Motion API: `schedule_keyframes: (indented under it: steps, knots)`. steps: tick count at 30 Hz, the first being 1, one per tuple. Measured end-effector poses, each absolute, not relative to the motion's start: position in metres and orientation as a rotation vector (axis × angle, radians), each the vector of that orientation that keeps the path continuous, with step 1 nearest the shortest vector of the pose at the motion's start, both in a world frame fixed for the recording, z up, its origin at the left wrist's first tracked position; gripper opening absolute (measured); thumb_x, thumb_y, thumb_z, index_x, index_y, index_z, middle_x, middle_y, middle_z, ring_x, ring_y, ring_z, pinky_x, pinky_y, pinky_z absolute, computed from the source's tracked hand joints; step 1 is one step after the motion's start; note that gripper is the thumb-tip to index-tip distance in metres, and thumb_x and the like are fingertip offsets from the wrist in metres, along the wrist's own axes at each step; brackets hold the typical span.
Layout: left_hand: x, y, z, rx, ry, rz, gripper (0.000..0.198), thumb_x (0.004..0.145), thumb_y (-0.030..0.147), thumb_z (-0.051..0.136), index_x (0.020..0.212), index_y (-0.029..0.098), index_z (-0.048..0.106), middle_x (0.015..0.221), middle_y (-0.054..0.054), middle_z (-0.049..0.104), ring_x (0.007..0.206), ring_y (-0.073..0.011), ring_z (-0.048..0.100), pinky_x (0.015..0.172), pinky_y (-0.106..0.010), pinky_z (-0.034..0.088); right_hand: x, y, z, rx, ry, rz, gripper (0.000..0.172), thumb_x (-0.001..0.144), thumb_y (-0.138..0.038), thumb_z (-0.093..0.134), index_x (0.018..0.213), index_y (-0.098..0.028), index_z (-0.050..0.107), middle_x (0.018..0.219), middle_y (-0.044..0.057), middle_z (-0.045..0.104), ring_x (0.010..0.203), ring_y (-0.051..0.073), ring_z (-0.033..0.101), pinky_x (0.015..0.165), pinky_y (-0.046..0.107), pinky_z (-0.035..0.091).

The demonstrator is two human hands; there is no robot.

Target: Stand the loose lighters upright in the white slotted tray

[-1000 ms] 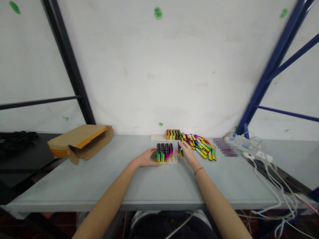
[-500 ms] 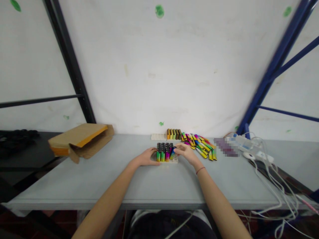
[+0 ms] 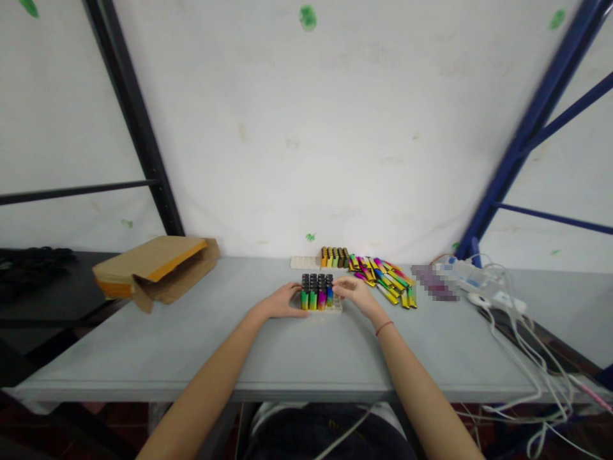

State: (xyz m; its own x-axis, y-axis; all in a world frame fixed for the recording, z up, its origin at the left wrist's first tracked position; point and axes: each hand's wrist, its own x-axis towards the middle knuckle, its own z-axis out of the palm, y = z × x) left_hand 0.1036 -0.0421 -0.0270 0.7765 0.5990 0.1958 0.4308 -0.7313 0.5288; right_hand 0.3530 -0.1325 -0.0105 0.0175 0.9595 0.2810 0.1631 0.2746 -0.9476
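A white tray [image 3: 337, 305] holds upright rows of what look like lighters [image 3: 313, 299], shiny-coloured with black tops. My left hand [image 3: 283, 301] is curved around the tray's left end, thumb at the front corner and fingers further back. At the right side of the rows, my right hand [image 3: 351, 289] has its thumb and fingers closed at the top of a blue-and-gold lighter [image 3: 329, 298]. That lighter stands in the front row; the fingertips partly cover the spots behind it. A few tray slots show at the front right.
Loose metallic-coloured lighters [image 3: 387, 281] lie in a pile to the right. Behind stand a second filled block [image 3: 334, 258] and a white slotted tray [image 3: 305, 262]. An open cardboard box [image 3: 156, 268] is at left; white cables and a power strip [image 3: 467, 275] at right.
The blue-and-gold lighter was tilted in my right fingers and now stands more upright in the tray's front row. My left hand has stayed in place.
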Motion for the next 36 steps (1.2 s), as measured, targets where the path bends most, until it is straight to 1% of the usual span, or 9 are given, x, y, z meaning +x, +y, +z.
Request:
schedule_keyframes:
  steps: [4,6,9,11,18,24,28,33,36]
  knots:
    - [0.104,-0.042,-0.027,2.503,0.778,0.491,0.08,0.063,0.052,0.077,0.127,0.01,0.054,0.134,-0.016,0.05,0.123,-0.0346,0.047,0.108,-0.042,0.033,0.359,-0.13,-0.008,-1.231,-1.511,0.775,0.029,0.077,-0.042,0.059,0.077,-0.014,0.068,0.071,0.004,0.065,0.067,0.017,0.058,0.062,0.027,0.046]
    - [0.104,-0.042,-0.027,2.505,0.779,0.488,0.082,0.063,0.052,0.077,0.127,0.008,0.053,0.134,-0.018,0.05,0.123,-0.0347,0.046,0.108,-0.042,0.033,0.366,-0.13,-0.007,-1.43,-1.527,0.55,0.028,0.082,-0.035,0.053,0.077,-0.013,0.069,0.078,0.007,0.067,0.075,0.02,0.06,0.07,0.03,0.047]
    - [0.103,-0.042,-0.027,2.497,0.785,0.484,0.081,0.063,0.053,0.077,0.127,0.009,0.053,0.134,-0.017,0.05,0.122,-0.0347,0.047,0.108,-0.042,0.033,0.381,-0.136,-0.004,-1.958,-1.402,0.053,0.024,0.082,-0.022,0.05,0.091,-0.013,0.071,0.101,0.014,0.067,0.098,0.027,0.059,0.087,0.037,0.043]
    - [0.103,-0.042,-0.027,2.49,0.791,0.487,0.08,0.063,0.054,0.077,0.127,0.012,0.053,0.134,-0.015,0.051,0.122,-0.0344,0.047,0.108,-0.042,0.033,0.391,-0.142,-0.004,-2.28,-1.248,-0.127,0.03,0.082,-0.02,0.049,0.103,-0.011,0.069,0.113,0.019,0.062,0.109,0.033,0.054,0.09,0.042,0.041]
    - [0.103,-0.045,-0.024,2.483,0.808,0.465,0.08,0.064,0.052,0.076,0.128,0.011,0.053,0.135,-0.016,0.05,0.124,-0.0344,0.046,0.109,-0.041,0.032,0.405,-0.145,-0.008,-2.561,-1.197,-0.008,0.036,0.087,-0.022,0.043,0.107,-0.008,0.068,0.111,0.023,0.063,0.107,0.034,0.058,0.086,0.041,0.044]
    - [0.103,-0.046,-0.022,2.489,0.8,0.454,0.082,0.064,0.053,0.075,0.128,0.007,0.052,0.135,-0.019,0.049,0.124,-0.0356,0.045,0.109,-0.043,0.032,0.409,-0.136,-0.022,-2.545,-1.364,0.032,0.033,0.086,-0.019,0.045,0.108,-0.007,0.067,0.11,0.024,0.063,0.106,0.032,0.061,0.083,0.036,0.045]
    - [0.103,-0.045,-0.022,2.487,0.798,0.464,0.08,0.064,0.051,0.076,0.128,0.01,0.052,0.134,-0.016,0.049,0.123,-0.0339,0.047,0.109,-0.042,0.033,0.411,-0.132,-0.025,-2.414,-1.387,0.007,0.03,0.083,-0.013,0.046,0.104,-0.006,0.066,0.105,0.024,0.064,0.098,0.03,0.063,0.08,0.032,0.044]
    - [0.102,-0.043,-0.024,2.504,0.792,0.489,0.076,0.063,0.052,0.077,0.125,0.013,0.055,0.133,-0.014,0.052,0.123,-0.0339,0.048,0.108,-0.041,0.034,0.402,-0.125,-0.023,-1.902,-1.385,0.111,0.033,0.089,-0.03,0.041,0.11,-0.013,0.06,0.094,0.014,0.067,0.084,0.025,0.063,0.075,0.032,0.045]
    - [0.101,-0.043,-0.025,2.496,0.788,0.536,0.077,0.062,0.051,0.078,0.125,0.013,0.055,0.133,-0.013,0.053,0.121,-0.0346,0.049,0.107,-0.042,0.035,0.39,-0.12,-0.026,-1.527,-1.405,0.208,0.032,0.087,-0.04,0.041,0.101,-0.017,0.059,0.088,0.007,0.064,0.08,0.02,0.06,0.073,0.03,0.045]
